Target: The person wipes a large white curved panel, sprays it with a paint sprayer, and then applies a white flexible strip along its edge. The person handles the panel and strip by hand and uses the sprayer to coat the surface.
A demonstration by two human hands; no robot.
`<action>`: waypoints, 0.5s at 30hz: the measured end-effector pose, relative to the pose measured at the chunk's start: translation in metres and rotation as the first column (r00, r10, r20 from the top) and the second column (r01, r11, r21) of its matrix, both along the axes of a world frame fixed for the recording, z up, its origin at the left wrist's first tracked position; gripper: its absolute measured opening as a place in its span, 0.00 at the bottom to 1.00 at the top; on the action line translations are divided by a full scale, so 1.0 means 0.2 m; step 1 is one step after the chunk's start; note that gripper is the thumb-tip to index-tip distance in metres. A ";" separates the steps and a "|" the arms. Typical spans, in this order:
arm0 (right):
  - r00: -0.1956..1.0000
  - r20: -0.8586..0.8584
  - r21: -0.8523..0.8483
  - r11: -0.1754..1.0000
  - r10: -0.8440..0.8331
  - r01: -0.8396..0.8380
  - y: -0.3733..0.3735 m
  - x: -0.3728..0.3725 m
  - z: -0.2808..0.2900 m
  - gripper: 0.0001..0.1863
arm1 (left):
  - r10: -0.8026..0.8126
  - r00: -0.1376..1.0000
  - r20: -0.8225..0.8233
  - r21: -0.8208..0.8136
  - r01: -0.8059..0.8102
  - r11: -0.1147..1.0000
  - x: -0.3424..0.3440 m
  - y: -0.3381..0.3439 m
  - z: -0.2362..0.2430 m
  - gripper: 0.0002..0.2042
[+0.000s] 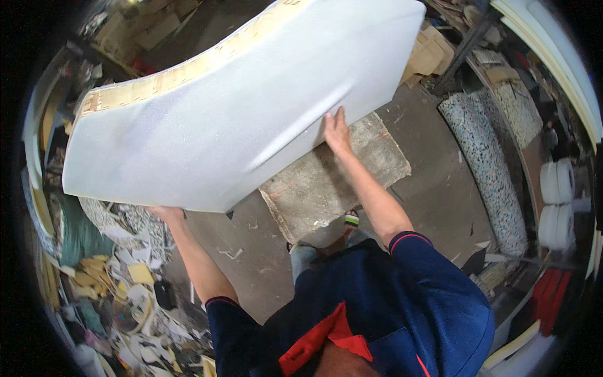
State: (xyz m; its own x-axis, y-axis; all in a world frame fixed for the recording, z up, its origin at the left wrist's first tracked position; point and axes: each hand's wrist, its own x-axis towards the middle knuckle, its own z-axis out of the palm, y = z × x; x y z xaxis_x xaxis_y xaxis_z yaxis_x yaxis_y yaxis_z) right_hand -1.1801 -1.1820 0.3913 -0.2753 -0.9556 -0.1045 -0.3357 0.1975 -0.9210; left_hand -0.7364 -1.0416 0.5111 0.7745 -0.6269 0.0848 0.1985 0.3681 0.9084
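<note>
A: Where is the white padded panel [232, 107] right now?

B: It fills the upper centre of the frame, lifted off the floor. The left hand [166, 213] grips its lower edge at centre left, fingers hidden beneath, so clamped on it as far as I can judge. The right hand [337, 131] lies flat and spread against its face.

A: How should it be handled?

B: Probably keep both hands wide apart, and steer it clear of the grey slab [333, 179] and the speckled foam roll [487, 169] at right.
</note>
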 end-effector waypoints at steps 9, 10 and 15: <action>0.972 -0.209 -0.115 0.984 0.109 -0.136 0.15 0.53 -0.06 0.41 | -0.307 0.947 -0.098 0.000 0.309 0.951 0.30 -0.24 -0.09 0.52; 0.970 -0.218 -0.137 0.980 0.110 -0.142 0.17 0.58 -0.07 0.40 | -0.324 0.945 -0.038 0.040 0.326 0.945 0.32 -0.29 -0.08 0.50; 0.937 -0.340 -0.059 0.993 0.079 -0.105 0.29 0.78 -0.12 0.40 | -0.170 0.982 -0.077 0.290 0.185 0.939 0.32 -0.47 0.00 0.42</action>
